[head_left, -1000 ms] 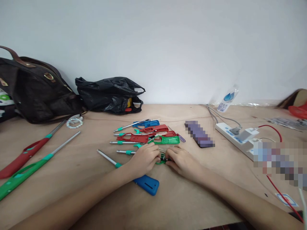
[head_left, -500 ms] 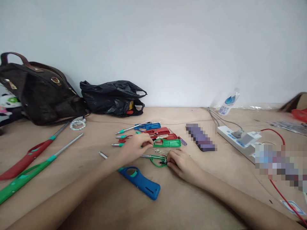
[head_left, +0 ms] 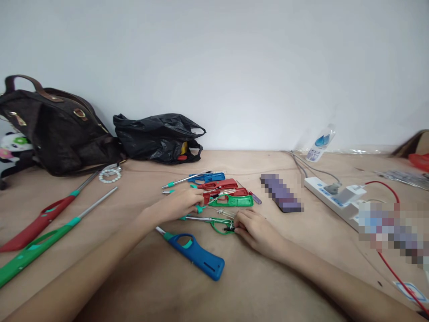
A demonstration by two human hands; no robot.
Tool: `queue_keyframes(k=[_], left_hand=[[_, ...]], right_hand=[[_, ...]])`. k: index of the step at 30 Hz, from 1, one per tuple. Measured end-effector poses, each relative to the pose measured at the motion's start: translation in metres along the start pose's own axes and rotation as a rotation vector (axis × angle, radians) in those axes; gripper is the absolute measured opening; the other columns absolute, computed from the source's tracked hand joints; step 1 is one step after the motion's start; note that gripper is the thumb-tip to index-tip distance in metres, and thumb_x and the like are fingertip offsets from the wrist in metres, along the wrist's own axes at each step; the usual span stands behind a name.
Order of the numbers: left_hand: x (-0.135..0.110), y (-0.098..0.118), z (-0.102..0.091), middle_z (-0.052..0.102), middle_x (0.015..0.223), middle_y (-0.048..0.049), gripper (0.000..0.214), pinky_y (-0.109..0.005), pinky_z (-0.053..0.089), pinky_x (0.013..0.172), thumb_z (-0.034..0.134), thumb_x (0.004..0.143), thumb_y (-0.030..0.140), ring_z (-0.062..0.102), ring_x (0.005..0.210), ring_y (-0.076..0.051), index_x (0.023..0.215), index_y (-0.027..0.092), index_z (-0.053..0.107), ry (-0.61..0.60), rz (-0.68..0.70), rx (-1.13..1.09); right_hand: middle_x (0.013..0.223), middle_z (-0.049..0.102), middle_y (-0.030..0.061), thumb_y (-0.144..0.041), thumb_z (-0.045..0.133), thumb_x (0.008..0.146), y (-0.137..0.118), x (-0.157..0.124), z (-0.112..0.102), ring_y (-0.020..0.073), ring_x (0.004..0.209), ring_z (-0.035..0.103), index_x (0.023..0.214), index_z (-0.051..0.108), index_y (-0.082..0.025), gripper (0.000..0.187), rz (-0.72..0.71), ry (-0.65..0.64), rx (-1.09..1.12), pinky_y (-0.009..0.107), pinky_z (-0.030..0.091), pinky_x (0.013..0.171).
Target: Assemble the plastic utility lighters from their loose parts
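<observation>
I watch the right hand (head_left: 256, 229) rest on the table (head_left: 268, 277), thumb and forefinger pinched narrow on the rear end of an opened green lighter frame (head_left: 219, 223). The frame lies flat with its metal tube pointing to nine o'clock, likely pinned there so that its loose wires do not shift. The left hand (head_left: 179, 205) reaches in at ten o'clock of it, fingers curled shut on a red lighter shell (head_left: 207, 197) whose bulk is hidden under the palm. At twelve o'clock lies a pile of lighter shells (head_left: 231, 200) in blue, red and green, close enough to pick from. A whole blue lighter (head_left: 196, 255) lies at six o'clock of the left hand. Two long lighters (head_left: 33, 232) lie well apart at nine o'clock, a brown handbag (head_left: 56, 129) and black plastic bag (head_left: 157, 136) at eleven, and a power strip (head_left: 330, 197) at two.
</observation>
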State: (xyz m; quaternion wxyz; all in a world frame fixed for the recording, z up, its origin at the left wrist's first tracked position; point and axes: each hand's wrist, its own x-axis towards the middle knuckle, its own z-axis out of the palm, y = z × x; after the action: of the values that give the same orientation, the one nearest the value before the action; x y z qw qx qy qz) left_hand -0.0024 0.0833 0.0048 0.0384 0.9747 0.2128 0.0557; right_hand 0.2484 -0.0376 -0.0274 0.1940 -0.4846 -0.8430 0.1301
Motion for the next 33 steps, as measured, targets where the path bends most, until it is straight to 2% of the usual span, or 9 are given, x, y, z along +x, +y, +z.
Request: queue_keyframes(k=[4,7,10,24,33], left_hand=[[0.007,0.024,0.003,0.060,0.092,-0.0013,0.013,-0.024,0.040,0.073,0.057,0.087,0.007,0.058,0.089,-0.018,0.088,0.018,0.063,0.038,0.039,-0.075],[0.014,0.045,0.011,0.059,0.091,-0.0018,0.011,-0.023,0.041,0.071,0.057,0.088,0.008,0.057,0.084,-0.017,0.088,0.017,0.062,0.079,0.091,-0.053],[0.019,0.056,0.020,0.058,0.090,-0.0023,0.008,-0.024,0.041,0.068,0.057,0.088,0.009,0.057,0.080,-0.016,0.085,0.016,0.061,0.080,0.133,-0.005],[0.020,0.051,0.020,0.057,0.089,-0.0016,0.011,-0.024,0.041,0.067,0.058,0.085,0.006,0.055,0.079,-0.015,0.086,0.017,0.062,0.074,0.179,0.014],[0.022,0.054,0.030,0.059,0.091,-0.0021,0.010,-0.025,0.042,0.069,0.054,0.089,0.009,0.056,0.083,-0.017,0.088,0.017,0.060,0.098,0.180,-0.029]], right_hand=[[0.084,0.062,0.0058,-0.010,0.052,0.087,0.002,0.000,0.002,0.0216,0.083,0.057,0.083,0.053,-0.018,0.009,-0.008,0.010,-0.003,0.033,0.044,0.074],[0.086,0.062,0.0059,-0.009,0.052,0.086,0.004,-0.001,0.005,0.0212,0.082,0.057,0.083,0.053,-0.018,0.009,-0.006,0.020,0.001,0.033,0.044,0.074],[0.086,0.062,0.0061,-0.009,0.052,0.086,0.004,0.000,0.006,0.0211,0.082,0.056,0.083,0.052,-0.018,0.010,-0.008,0.023,-0.003,0.033,0.044,0.073],[0.086,0.062,0.0059,-0.010,0.052,0.086,0.005,0.000,0.006,0.0212,0.083,0.056,0.084,0.051,-0.019,0.009,0.013,0.029,0.040,0.033,0.044,0.074],[0.083,0.059,0.0050,-0.010,0.052,0.086,0.006,-0.001,0.006,0.0198,0.078,0.054,0.084,0.052,-0.019,0.009,0.031,0.031,0.050,0.031,0.043,0.070]])
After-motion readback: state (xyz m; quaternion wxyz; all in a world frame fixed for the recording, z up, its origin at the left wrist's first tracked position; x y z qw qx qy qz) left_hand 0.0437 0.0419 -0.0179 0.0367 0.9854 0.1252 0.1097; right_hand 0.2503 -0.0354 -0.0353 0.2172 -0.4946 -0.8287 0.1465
